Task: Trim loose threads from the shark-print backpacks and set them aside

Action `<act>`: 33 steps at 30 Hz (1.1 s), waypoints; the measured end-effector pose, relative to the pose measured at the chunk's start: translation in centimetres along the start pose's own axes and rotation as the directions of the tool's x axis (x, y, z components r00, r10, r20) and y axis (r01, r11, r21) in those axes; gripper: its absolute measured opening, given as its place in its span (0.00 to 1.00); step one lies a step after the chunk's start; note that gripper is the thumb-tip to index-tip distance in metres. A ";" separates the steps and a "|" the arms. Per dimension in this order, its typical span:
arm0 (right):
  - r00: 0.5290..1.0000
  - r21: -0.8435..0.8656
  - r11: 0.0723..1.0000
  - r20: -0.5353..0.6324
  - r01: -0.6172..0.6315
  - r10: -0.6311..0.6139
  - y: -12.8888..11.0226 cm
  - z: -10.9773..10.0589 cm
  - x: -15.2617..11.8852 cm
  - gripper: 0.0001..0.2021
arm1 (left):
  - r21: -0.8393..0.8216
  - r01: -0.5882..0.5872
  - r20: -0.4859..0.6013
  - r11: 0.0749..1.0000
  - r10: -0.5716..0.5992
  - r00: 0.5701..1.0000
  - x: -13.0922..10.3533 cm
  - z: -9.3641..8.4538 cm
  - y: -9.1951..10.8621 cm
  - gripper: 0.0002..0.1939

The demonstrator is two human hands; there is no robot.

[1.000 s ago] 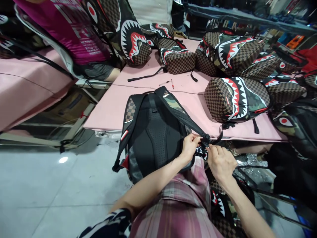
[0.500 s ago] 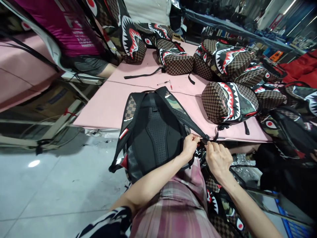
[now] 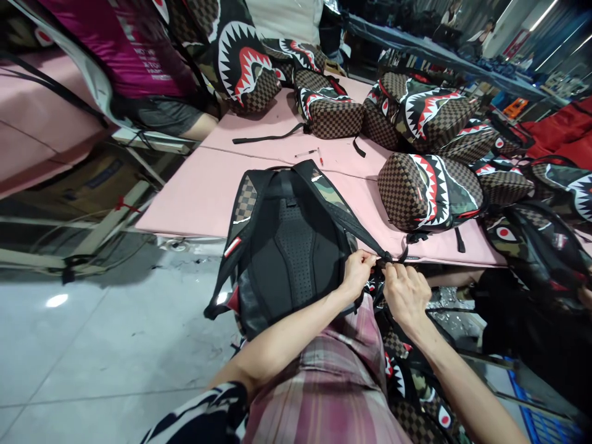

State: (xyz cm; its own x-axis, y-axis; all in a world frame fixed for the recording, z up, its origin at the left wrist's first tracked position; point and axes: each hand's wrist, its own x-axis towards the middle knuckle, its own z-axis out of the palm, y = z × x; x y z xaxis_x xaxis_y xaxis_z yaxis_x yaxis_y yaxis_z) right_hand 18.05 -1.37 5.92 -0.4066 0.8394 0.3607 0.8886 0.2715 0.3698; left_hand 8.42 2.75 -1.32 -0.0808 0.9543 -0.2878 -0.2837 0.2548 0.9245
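Note:
A black-backed backpack point(image 3: 296, 259) leans against the pink table's front edge, its padded back and both shoulder straps facing up toward me. The right-hand shoulder strap point(image 3: 351, 225) stretches out to my two hands. My left hand point(image 3: 358, 273) pinches the strap's lower end near the buckle. Close beside it, my right hand point(image 3: 406, 293) has its fingers curled around the same strap end. The fingers cover most of the buckle and webbing, so its exact state is hidden.
On the pink table point(image 3: 194, 185) lie a checkered shark-mouth backpack point(image 3: 407, 188), several similar bags farther back and pens point(image 3: 308, 153). A person in a magenta shirt point(image 3: 134, 49) is at the upper left. More bags point(image 3: 420, 394) hang or lie below right, near a blue crate point(image 3: 546, 419).
My right hand has shifted very slightly left and up at the strap end. At the far right, the black backpack near another person has moved a little.

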 end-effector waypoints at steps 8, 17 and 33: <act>1.000 0.006 1.000 -0.004 -0.007 0.007 0.2 0.0 -0.1 0.09 | 0.023 -0.004 0.002 1.000 0.004 1.000 -0.2 -0.1 0.3 0.06; 1.000 0.066 0.998 0.005 -0.017 0.017 0.6 0.5 -0.3 0.10 | 0.030 0.015 -0.006 0.999 -0.015 1.000 -0.2 -0.1 0.2 0.06; 0.960 0.724 0.631 0.185 -0.278 0.211 3.3 2.9 -1.8 0.15 | -0.158 0.145 0.048 0.977 -0.139 0.989 -0.3 -0.9 1.4 0.18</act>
State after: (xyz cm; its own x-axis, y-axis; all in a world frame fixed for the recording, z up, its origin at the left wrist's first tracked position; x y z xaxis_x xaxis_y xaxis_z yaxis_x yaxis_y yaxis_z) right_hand 22.29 -0.64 4.04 -0.1637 0.9501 0.2656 0.8276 0.2788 -0.4872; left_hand 7.25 2.67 -0.20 0.0056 0.9158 -0.4016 -0.4394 0.3630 0.8217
